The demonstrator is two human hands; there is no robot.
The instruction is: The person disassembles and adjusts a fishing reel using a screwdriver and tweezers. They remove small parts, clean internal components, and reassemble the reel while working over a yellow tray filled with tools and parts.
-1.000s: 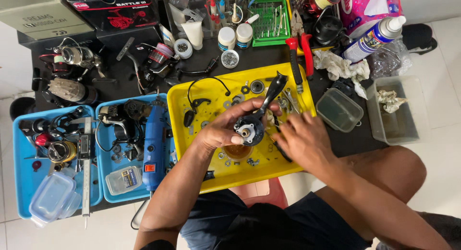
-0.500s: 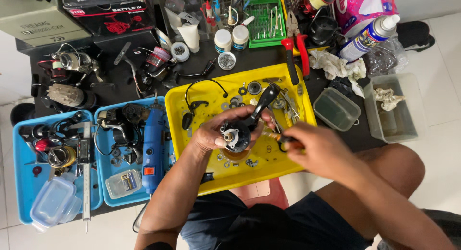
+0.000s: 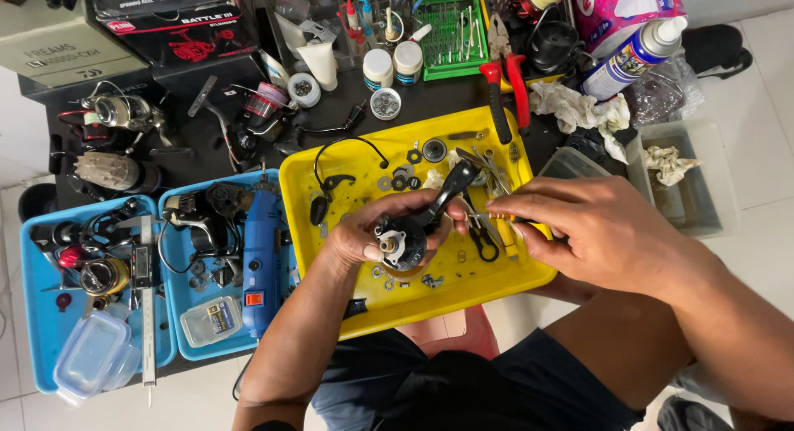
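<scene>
My left hand (image 3: 368, 232) grips a black fishing reel body (image 3: 405, 237) over the yellow tray (image 3: 331, 162), its handle arm pointing up to the right. My right hand (image 3: 591, 232) hovers over the tray's right side, fingers pinched near several small metal tools (image 3: 488, 174); what it pinches is too small to tell. Washers, gears and a black bail wire (image 3: 347, 150) lie scattered in the tray.
Two blue trays (image 3: 178, 348) at left hold reel parts, a blue rotary tool (image 3: 263, 257), a caliper and clear boxes. Behind are reels (image 3: 116, 112), small jars, a green bit case (image 3: 451, 30), red pliers (image 3: 506, 92), a spray can (image 3: 633, 55), rags and clear tubs (image 3: 686, 183).
My right hand has drawn away from the reel to the right. My left hand has shifted the reel slightly left and down over the tray.
</scene>
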